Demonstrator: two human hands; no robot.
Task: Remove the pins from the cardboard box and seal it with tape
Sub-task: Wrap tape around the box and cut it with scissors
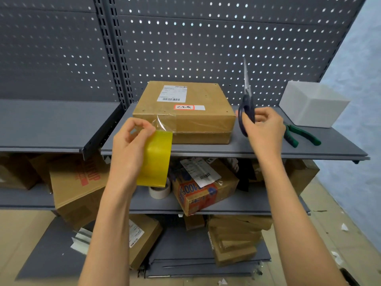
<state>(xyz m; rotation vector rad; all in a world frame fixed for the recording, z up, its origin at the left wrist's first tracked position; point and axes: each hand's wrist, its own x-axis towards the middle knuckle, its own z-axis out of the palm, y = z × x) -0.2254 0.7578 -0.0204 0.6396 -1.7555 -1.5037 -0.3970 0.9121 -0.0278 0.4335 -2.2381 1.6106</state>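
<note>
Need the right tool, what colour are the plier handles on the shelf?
Green handles, clearest in the head view.

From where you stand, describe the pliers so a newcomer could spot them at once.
Look at the grey upper shelf where the cardboard box sits. Right of the box, past the right hand gripping the scissors, the pliers lie flat in front of the white container. Their green handles set them apart from everything near them.

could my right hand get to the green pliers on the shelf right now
Probably not without freeing it first. The right hand is already gripping the scissors. The green pliers lie just beside it on the shelf, with nothing between, so the path itself looks open.
</note>
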